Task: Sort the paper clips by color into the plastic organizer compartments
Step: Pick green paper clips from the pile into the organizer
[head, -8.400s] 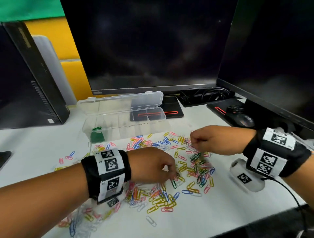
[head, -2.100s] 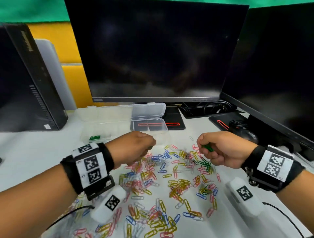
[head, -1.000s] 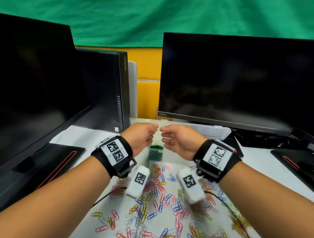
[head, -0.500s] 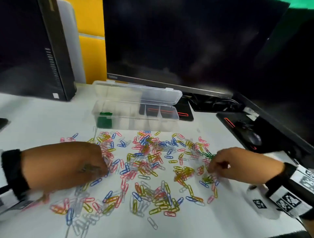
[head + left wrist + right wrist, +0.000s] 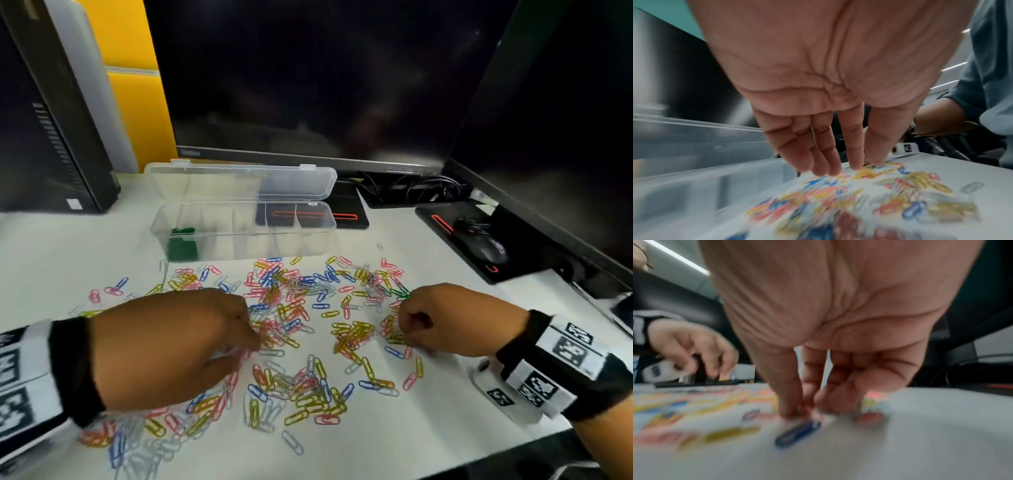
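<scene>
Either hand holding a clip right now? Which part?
Left hand: nothing held, straight fingers reach down to the loose paper clips. Right hand: fingertips curled down among the clips; too blurred to confirm a grip.

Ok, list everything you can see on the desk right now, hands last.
plastic organizer: one, clear, lid open, behind the clips.
green paper clips: a small pile, left end compartment of the organizer.
loose paper clips: many, mixed colours, spread on the white desk.
monitors: two, dark, at the back and right.
computer tower: one, black, back left.
mouse: one, black, right.
left hand: fingers straight, tips down on the clips.
right hand: fingers curled at the clips; whether it holds one is too blurred to tell.
</scene>
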Available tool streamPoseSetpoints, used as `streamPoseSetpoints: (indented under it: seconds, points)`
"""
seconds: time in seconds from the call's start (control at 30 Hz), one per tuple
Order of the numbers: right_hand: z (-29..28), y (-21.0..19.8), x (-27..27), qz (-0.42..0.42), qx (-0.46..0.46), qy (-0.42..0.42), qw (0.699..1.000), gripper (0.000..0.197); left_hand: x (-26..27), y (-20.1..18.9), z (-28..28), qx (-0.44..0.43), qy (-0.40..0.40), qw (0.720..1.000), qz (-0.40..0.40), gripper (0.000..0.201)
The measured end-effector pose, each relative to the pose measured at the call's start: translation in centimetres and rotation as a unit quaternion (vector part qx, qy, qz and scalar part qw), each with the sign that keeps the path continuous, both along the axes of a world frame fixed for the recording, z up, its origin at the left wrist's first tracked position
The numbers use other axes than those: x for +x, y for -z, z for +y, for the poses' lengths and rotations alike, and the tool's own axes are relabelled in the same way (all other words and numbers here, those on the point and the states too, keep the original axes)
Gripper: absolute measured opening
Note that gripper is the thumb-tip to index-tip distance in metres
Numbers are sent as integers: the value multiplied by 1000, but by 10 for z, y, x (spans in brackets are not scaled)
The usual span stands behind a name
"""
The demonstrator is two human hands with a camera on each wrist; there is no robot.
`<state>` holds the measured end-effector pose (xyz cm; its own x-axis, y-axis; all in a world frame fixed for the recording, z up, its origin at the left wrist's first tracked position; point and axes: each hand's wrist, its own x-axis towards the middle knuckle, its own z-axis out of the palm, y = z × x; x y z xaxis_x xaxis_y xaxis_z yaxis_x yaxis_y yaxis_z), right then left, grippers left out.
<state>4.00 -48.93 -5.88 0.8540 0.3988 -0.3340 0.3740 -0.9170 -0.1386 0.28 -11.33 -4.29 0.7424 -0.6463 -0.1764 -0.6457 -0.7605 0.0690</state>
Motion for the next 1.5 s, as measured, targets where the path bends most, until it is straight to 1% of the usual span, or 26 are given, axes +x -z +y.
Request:
streamPoseSetpoints:
  seconds: [0.07, 0.1, 0.17, 0.23, 0.3, 0.33, 0.37, 0.43, 0.47, 0.57, 0.7, 0.77, 0.87, 0.93, 1.03, 1.07, 1.13, 1.17, 1.3, 1.43, 1.5]
  points:
    - [6, 3, 0, 6, 0, 0, 1000, 18, 5, -7, -30, 0, 56, 998, -4, 36]
    - [8, 3, -3, 7, 5, 0, 1000, 20, 9, -7, -51, 0, 100, 995, -15, 38]
    - [10, 2, -5, 1, 30, 5, 1000, 19, 17, -3, -92, 8, 145, 989, -23, 39]
    - [9, -1, -6, -27, 49, 18, 998, 16, 29, 7, -122, 20, 172, 984, -31, 41]
    - [6, -2, -6, -70, 67, 24, 995, 11, 42, 14, -138, 41, 161, 986, -9, 41]
    - [5, -2, -6, -84, 74, 23, 994, 7, 46, 16, -143, 51, 150, 987, 2, 38]
    - [5, -2, -6, -86, 76, 25, 993, 8, 50, 17, -146, 51, 135, 990, 8, 35]
    - [5, -3, -7, -78, 76, 27, 994, 24, 56, 18, -145, 40, 100, 994, 19, 27]
    - [5, -4, -7, -77, 68, 26, 994, 27, 59, 19, -141, 29, 77, 996, 20, 25]
    - [5, -6, -6, -60, 54, 26, 996, 21, 65, 21, -129, 16, 25, 999, 28, 22]
    - [6, -6, -7, -58, 50, 22, 997, 17, 66, 22, -118, 27, -12, 999, 26, 28]
    - [5, -5, -6, -62, 54, 22, 996, 17, 66, 23, -116, 4, -17, 1000, 20, 27]
    - [5, -5, -5, -52, 62, 28, 996, 20, 64, 24, -117, -49, 27, 998, 9, 25]
    - [7, -3, -6, -43, 64, 14, 997, 17, 59, 23, -120, -51, 53, 997, 28, 22]
    - [7, -2, -7, -27, 52, -1, 998, 5, 55, 23, -124, -31, 66, 997, 34, 22]
    - [7, -1, -6, -25, 47, 1, 999, 6, 54, 23, -124, -22, 64, 997, 28, 19]
    - [6, 0, -4, -20, 34, 9, 999, 17, 55, 23, -123, -7, 57, 998, 11, 17]
    - [6, 0, -4, -17, 31, 13, 999, 19, 54, 23, -122, -2, 53, 999, 3, 17]
    - [8, 1, -5, -11, 30, 21, 999, 12, 53, 21, -117, -7, 23, 1000, -9, 17]
    - [9, -1, -7, -27, 47, 8, 999, 11, 55, 19, -115, -44, -21, 999, -7, 4]
    - [9, -1, -8, -53, 70, 10, 996, 12, 57, 20, -114, -76, -35, 996, -8, 19]
